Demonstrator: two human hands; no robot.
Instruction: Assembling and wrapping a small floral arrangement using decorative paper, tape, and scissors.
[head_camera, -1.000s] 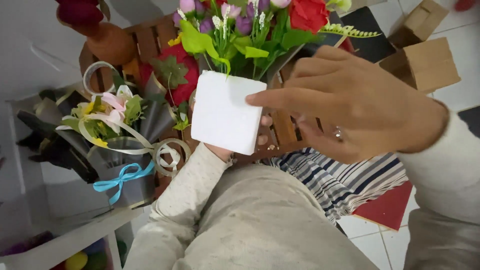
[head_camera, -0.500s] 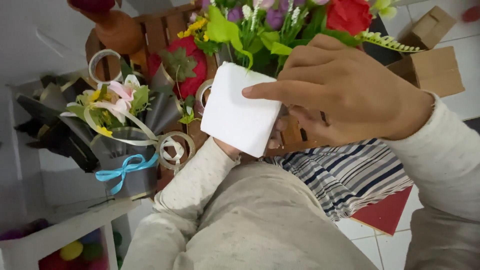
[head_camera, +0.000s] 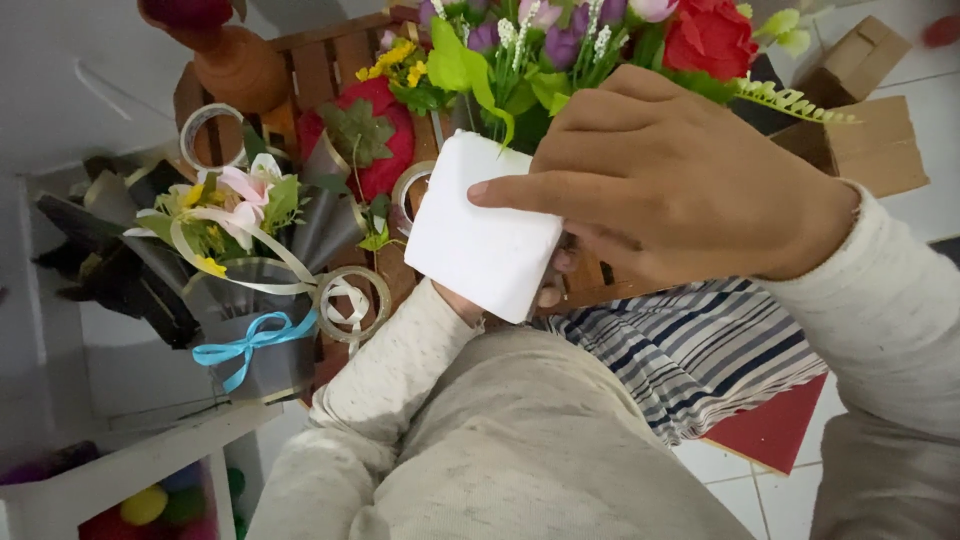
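Note:
A white foam block (head_camera: 480, 240) is held up in front of me, with artificial flowers (head_camera: 560, 40) and a red rose (head_camera: 710, 35) rising from its far side. My right hand (head_camera: 690, 190) lies over the block's top right, thumb pressed on its face and fingers wrapped behind. My left hand (head_camera: 548, 292) grips the block from underneath. It is mostly hidden, with only fingertips and the wrist showing past the block's lower edge. Both cream sleeves reach up from the bottom of the view.
A grey-wrapped bouquet with a blue ribbon bow (head_camera: 250, 340) stands at left, against a wooden crate (head_camera: 320, 60). Tape rolls (head_camera: 355, 300) lie by it. Cardboard boxes (head_camera: 870, 140) sit at right, a striped cloth (head_camera: 690, 350) and red board (head_camera: 775, 430) below, a white shelf (head_camera: 130, 470) bottom left.
The block with its flowers has tilted a little and shifted right in view. My right hand has slid further over its top, the thumb now across the face.

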